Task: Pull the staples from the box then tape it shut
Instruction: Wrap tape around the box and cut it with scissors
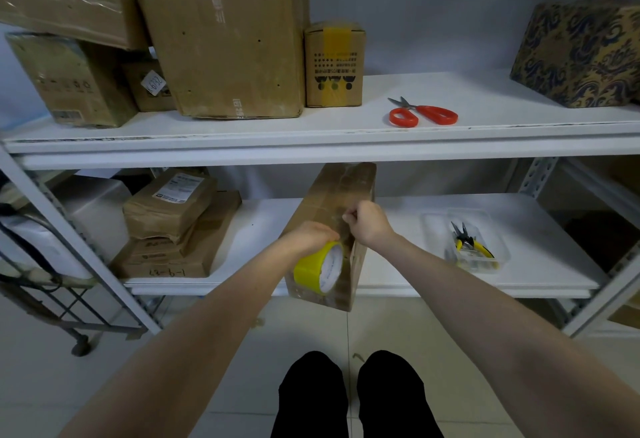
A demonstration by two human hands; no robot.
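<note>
Here, at a white metal storage rack, a person works on a tall brown cardboard box (337,188) that stands on end on the white lower shelf (398,216). The box leans slightly, its bottom end hangs past the shelf's front lip and its top reaches up to the white upper shelf (346,146).

The left hand (308,236) grips a yellow roll of packing tape (320,269), fingers curled over its top, holding it against the box's near face. The right hand (369,221) is bunched into a fist just above and beside it, thumb and forefinger pressed together at the box's surface. Whether they nip a tape end cannot be told.

To the right on the same shelf, yellow-handled pliers (465,245) lie in a clear plastic tray (498,229). To the left sits a stack of brown paper-wrapped parcels (173,223).

On the upper shelf, red-handled scissors (422,114) lie flat, well apart from the hands. Behind them stand a small cardboard carton with a yellow tape stripe (334,63), a large worn cardboard box (228,42) and, far right, a gold-and-navy patterned box (581,53).
</note>
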